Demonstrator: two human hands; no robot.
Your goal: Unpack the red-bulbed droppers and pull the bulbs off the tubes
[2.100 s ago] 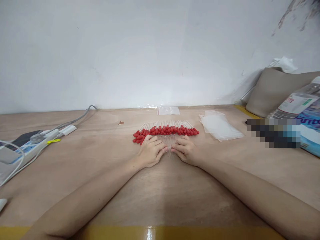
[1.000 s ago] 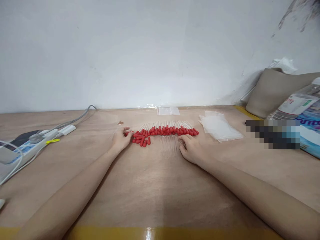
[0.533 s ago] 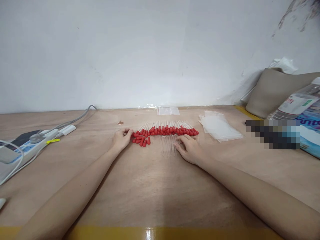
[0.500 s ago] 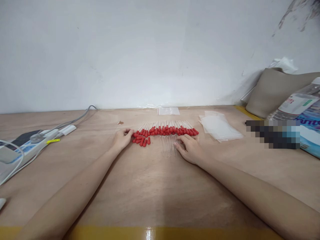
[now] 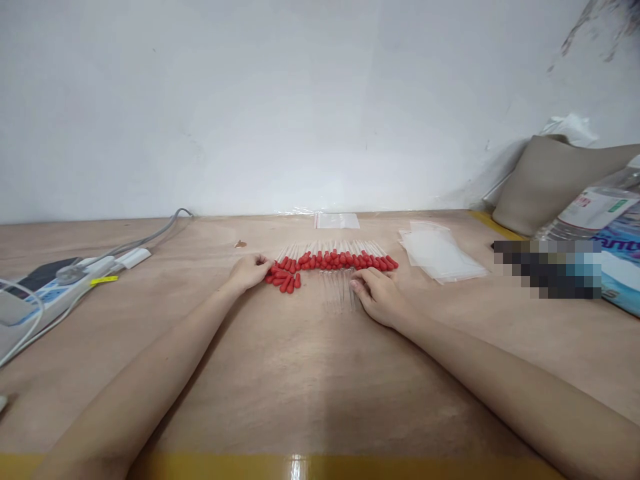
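- Your left hand (image 5: pixel 253 271) curls at the red bulbs (image 5: pixel 284 281); whether its fingers pinch one, I cannot tell.
- Your right hand (image 5: pixel 379 295) bends its fingers beside the tubes (image 5: pixel 335 293), grip unclear.
- Both lots lie on the table (image 5: pixel 300 380) between your hands, likely for short reaches.

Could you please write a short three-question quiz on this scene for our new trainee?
1. Multiple choice: which of these is the right hand nearest to?
A) the bottle
B) the clear tubes
C) the grey cable
2. True or false: the left hand is resting on the flat bags.
3. Fill in the blank: the small tag beside the power strip is ____ in colour.

Key: 1. B. 2. False; it is by the red bulbs. 3. Yellow.
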